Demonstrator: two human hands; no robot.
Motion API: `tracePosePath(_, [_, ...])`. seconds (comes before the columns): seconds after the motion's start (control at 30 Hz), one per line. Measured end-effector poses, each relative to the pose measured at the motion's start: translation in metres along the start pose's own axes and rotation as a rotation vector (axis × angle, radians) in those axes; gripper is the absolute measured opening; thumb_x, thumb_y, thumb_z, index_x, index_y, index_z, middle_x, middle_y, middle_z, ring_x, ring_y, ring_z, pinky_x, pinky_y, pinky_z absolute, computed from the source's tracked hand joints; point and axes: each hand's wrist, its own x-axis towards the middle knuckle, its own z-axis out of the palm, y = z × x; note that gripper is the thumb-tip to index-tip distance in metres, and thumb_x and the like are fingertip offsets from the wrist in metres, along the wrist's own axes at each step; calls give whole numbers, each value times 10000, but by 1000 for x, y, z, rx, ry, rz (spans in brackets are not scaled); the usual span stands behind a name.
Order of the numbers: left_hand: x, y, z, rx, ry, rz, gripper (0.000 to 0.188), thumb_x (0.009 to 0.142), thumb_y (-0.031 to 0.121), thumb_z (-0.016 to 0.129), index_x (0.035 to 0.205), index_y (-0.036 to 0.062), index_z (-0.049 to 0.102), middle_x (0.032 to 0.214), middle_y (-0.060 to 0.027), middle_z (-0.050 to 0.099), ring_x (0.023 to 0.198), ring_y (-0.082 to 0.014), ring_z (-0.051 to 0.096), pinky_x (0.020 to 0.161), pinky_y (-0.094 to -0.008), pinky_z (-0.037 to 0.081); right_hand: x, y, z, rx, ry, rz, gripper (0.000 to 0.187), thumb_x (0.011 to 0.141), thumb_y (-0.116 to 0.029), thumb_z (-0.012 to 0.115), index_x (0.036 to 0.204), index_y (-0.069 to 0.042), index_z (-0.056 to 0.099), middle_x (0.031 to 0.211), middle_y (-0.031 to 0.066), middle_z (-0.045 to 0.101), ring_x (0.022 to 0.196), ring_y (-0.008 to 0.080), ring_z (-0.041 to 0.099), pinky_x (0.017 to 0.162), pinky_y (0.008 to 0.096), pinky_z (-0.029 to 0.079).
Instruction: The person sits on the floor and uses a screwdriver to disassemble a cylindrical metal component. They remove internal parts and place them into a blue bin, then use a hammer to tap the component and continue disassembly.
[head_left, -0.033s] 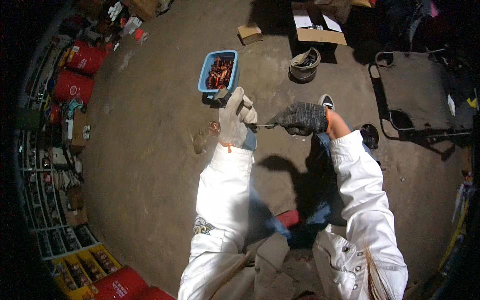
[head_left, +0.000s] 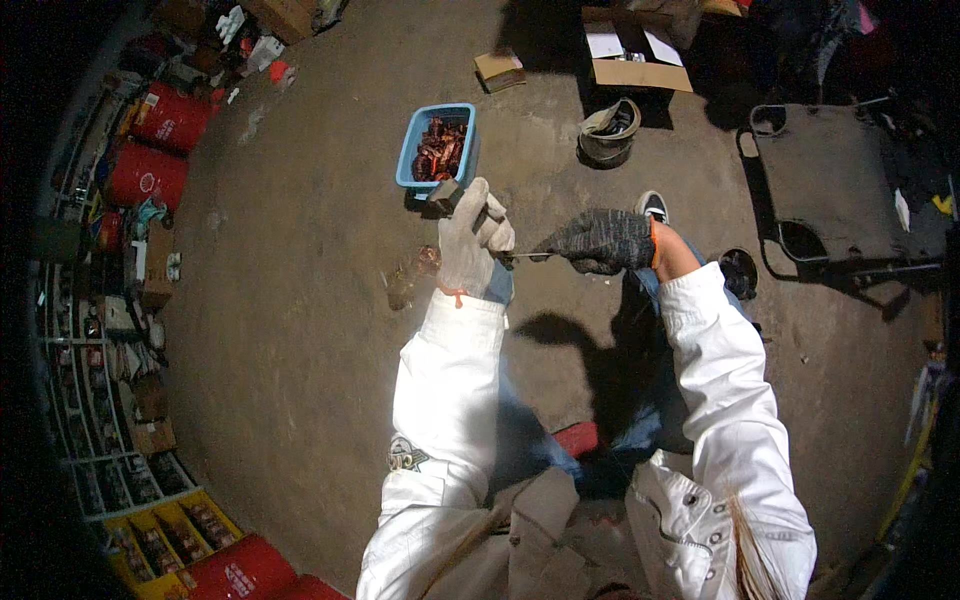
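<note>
Fingers (head_left: pixel 480 215) of your left hand (head_left: pixel 468 245) clamp a dark block (head_left: pixel 443 196) just below the blue tray (head_left: pixel 408 150). Your right hand (head_left: pixel 603 241) grips a thin rod (head_left: pixel 525 256) beside it.

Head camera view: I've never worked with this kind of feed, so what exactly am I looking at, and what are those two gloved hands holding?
There is no machine here. A person wears a wide fisheye camera on the head, looking down at their own arms in white sleeves; that lens is why the edges curve. The left hand, in a pale glove, grips a small dark block. The right hand, in a dark knit glove, holds a thin metal tool pointed toward the left hand. Below is a bare concrete floor. On it sit a blue bin of reddish parts, a small round bucket and open cardboard boxes. Red containers line the left wall.
</note>
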Motion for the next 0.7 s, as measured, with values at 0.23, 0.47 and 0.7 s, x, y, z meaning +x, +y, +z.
tracePosePath(0.23, [3, 2, -7, -7, -92, -128, 329, 866, 293, 659, 661, 77, 521, 469, 40, 336, 364, -89, 319, 386, -245, 261, 5, -11, 1, 77, 62, -61, 326, 870, -83, 531, 1190, -69, 590, 815, 88, 629, 628, 218, 586, 533, 337, 474])
tracePosePath(0.47, [6, 2, -10, 41, -95, -129, 348, 915, 331, 592, 698, 62, 555, 463, 15, 382, 365, -96, 362, 371, -237, 276, 3, 7, 15, 312, -121, 156, 454, 823, -41, 581, 1275, -65, 545, 878, 121, 631, 704, 295, 580, 651, 394, 484])
tracePosePath(0.7, [3, -1, -10, 88, -34, -106, 376, 908, 359, 604, 693, 52, 566, 439, 2, 361, 363, -128, 372, 388, -265, 302, -2, 10, 15, -95, 52, -235, 520, 783, -32, 607, 1295, -58, 522, 913, 120, 641, 736, 300, 593, 677, 386, 498])
